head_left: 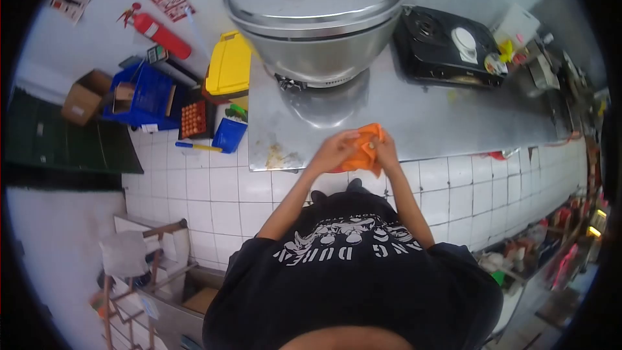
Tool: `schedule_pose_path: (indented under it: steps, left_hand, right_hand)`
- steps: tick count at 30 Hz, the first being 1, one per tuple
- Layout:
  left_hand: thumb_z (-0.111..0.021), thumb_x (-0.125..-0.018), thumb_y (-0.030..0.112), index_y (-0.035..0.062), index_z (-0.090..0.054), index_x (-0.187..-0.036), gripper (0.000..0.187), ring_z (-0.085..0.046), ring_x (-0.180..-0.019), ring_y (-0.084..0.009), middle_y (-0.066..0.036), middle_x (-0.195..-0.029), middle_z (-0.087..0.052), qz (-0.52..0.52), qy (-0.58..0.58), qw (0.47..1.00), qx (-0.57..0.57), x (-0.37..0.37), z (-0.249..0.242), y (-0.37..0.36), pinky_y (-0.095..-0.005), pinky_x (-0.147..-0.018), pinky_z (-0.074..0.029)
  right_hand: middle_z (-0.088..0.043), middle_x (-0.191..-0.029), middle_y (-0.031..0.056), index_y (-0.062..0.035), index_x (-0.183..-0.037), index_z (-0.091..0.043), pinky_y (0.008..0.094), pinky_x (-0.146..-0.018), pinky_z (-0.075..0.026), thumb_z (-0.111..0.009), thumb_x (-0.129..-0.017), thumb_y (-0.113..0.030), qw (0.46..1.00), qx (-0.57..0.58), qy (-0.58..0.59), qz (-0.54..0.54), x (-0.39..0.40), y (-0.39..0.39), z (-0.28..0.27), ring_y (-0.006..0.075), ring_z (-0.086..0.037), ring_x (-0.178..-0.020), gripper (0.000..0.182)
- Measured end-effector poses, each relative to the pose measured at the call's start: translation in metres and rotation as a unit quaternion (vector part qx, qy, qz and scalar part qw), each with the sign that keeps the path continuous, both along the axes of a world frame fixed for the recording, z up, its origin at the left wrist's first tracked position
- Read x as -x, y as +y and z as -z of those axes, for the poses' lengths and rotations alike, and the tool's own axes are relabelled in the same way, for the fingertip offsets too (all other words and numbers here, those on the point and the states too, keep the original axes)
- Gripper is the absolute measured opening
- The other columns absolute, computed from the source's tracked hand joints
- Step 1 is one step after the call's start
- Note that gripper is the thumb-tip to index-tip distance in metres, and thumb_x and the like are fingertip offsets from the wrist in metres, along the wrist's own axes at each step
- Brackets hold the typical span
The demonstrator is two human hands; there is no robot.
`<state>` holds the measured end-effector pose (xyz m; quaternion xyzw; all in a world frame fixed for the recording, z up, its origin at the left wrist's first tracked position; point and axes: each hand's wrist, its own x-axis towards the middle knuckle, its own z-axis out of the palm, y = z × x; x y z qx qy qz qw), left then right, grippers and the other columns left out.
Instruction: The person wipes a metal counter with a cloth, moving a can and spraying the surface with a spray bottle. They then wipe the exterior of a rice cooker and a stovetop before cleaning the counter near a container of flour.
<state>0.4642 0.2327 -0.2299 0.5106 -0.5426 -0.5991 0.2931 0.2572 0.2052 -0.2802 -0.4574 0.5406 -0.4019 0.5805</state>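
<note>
An orange cloth (364, 153) hangs bunched between my two hands, above the front edge of the steel table (427, 113). My left hand (337, 149) grips its left side with bent fingers. On the opposite side, my right hand (387, 150) is closed on the cloth near its upper corner. Part of the cloth drops below the fingers. Just beyond my hands stands a large lidded metal rice cooker (317, 45), its body reflected in the tabletop. A brownish stain (278, 155) marks the table's front left corner.
A black gas stove (447, 48) with a white lid-like object (464, 44) sits right of the cooker. Left of the table are a yellow bin (229, 65), a blue crate (139, 97), an egg tray (194, 120) and a blue dustpan (229, 135). A fire extinguisher (159, 32) hangs on the wall.
</note>
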Motion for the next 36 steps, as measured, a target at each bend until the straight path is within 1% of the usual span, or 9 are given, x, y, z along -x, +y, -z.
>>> schedule_pose_path:
  steps: [1, 2, 5, 9, 12, 17, 19, 33, 36]
  left_hand:
    - [-0.067, -0.089, 0.012, 0.0031, -0.054, -0.133, 0.047, -0.064, -0.095, -0.014, -0.013, -0.121, -0.063, -0.022, 0.0, 1.0, -0.007, -0.013, -0.011, -0.008, -0.0293, -0.083, -0.051]
    - [-0.072, -0.086, 0.015, 0.0033, -0.059, -0.125, 0.043, -0.064, -0.095, -0.0183, -0.013, -0.112, -0.064, -0.101, -0.044, 0.985, 0.131, -0.027, -0.024, -0.017, -0.0329, -0.084, -0.051]
    - [-0.083, -0.076, 0.019, 0.0054, -0.061, -0.118, 0.049, -0.061, -0.104, -0.0264, -0.012, -0.111, -0.063, -0.268, -0.201, 0.859, 0.388, -0.07, -0.103, -0.046, -0.0372, -0.091, -0.048]
    - [-0.089, -0.062, 0.034, 0.0148, -0.053, -0.134, 0.083, -0.039, -0.134, -0.0328, -0.01, -0.138, -0.049, -0.168, -0.425, 0.644, 0.614, -0.109, -0.183, -0.101, -0.0536, -0.11, -0.029]
    - [-0.088, -0.059, 0.041, 0.021, -0.049, -0.14, 0.092, -0.031, -0.142, -0.0298, -0.007, -0.147, -0.041, -0.009, -0.513, 0.584, 0.63, -0.111, -0.209, -0.137, -0.063, -0.113, -0.018]
    - [-0.087, -0.06, 0.046, 0.0193, -0.043, -0.146, 0.101, -0.03, -0.145, -0.0304, -0.01, -0.155, -0.035, 0.147, -0.537, 0.551, 0.622, -0.112, -0.223, -0.173, -0.0613, -0.116, -0.016]
    - [-0.086, -0.061, 0.046, 0.0168, -0.043, -0.146, 0.099, -0.031, -0.145, -0.0299, -0.008, -0.156, -0.035, 0.168, -0.461, 0.606, 0.627, -0.117, -0.214, -0.184, -0.0577, -0.116, -0.021]
    - [-0.089, -0.063, 0.037, 0.0064, -0.04, -0.146, 0.102, -0.033, -0.143, -0.0361, -0.014, -0.152, -0.041, 0.144, -0.493, 0.594, 0.619, -0.078, -0.215, -0.169, -0.054, -0.115, -0.027]
    - [-0.087, -0.066, 0.038, 0.0069, -0.041, -0.147, 0.098, -0.032, -0.143, -0.0353, -0.013, -0.153, -0.039, 0.179, -0.422, 0.647, 0.61, -0.081, -0.218, -0.176, -0.0574, -0.114, -0.025]
  right_hand:
    - [-0.065, -0.099, 0.0052, -0.0023, -0.118, -0.058, 0.03, -0.082, -0.05, -0.056, -0.097, -0.018, 0.998, 0.025, 0.024, 0.047, 0.008, -0.003, -0.001, 0.0134, -0.061, -0.092, 0.026]
    - [-0.065, -0.098, 0.0061, -0.002, -0.117, -0.058, 0.0303, -0.081, -0.05, -0.055, -0.097, -0.016, 0.996, 0.01, -0.01, 0.088, 0.012, -0.007, -0.016, 0.0145, -0.061, -0.091, 0.024]
    - [-0.064, -0.101, 0.0082, -0.0013, -0.117, -0.054, 0.0317, -0.08, -0.051, -0.053, -0.096, -0.012, 0.987, 0.007, -0.059, 0.15, 0.014, -0.027, -0.036, 0.0169, -0.062, -0.091, 0.024]
    - [-0.061, -0.108, 0.0097, -0.0017, -0.125, -0.049, 0.0314, -0.081, -0.051, -0.052, -0.093, -0.007, 0.97, 0.093, -0.123, 0.19, -0.016, -0.049, -0.027, 0.0171, -0.062, -0.093, 0.033]
    - [-0.062, -0.113, 0.0101, 0.0009, -0.128, -0.05, 0.0314, -0.088, -0.049, -0.051, -0.092, -0.01, 0.987, -0.033, -0.132, 0.089, -0.03, -0.048, -0.031, 0.0179, -0.061, -0.1, 0.037]
    - [-0.063, -0.105, 0.0101, 0.0005, -0.124, -0.053, 0.0352, -0.084, -0.051, -0.05, -0.089, -0.006, 0.977, 0.01, -0.093, 0.194, -0.044, -0.04, 0.034, 0.0211, -0.064, -0.09, 0.036]
    - [-0.065, -0.107, 0.0109, 0.0012, -0.125, -0.054, 0.0346, -0.087, -0.051, -0.051, -0.09, -0.007, 0.965, -0.039, -0.163, 0.203, -0.047, -0.031, 0.042, 0.0215, -0.064, -0.092, 0.036]
    - [-0.062, -0.115, 0.0161, -0.0016, -0.129, -0.047, 0.0344, -0.091, -0.048, -0.059, -0.094, -0.011, 0.914, 0.093, -0.192, 0.345, -0.255, -0.019, -0.057, 0.0238, -0.062, -0.106, 0.039]
    - [-0.058, -0.116, 0.0177, -0.002, -0.127, -0.047, 0.0366, -0.095, -0.045, -0.058, -0.092, -0.008, 0.881, 0.157, -0.241, 0.376, -0.284, -0.04, -0.062, 0.0296, -0.059, -0.112, 0.037]
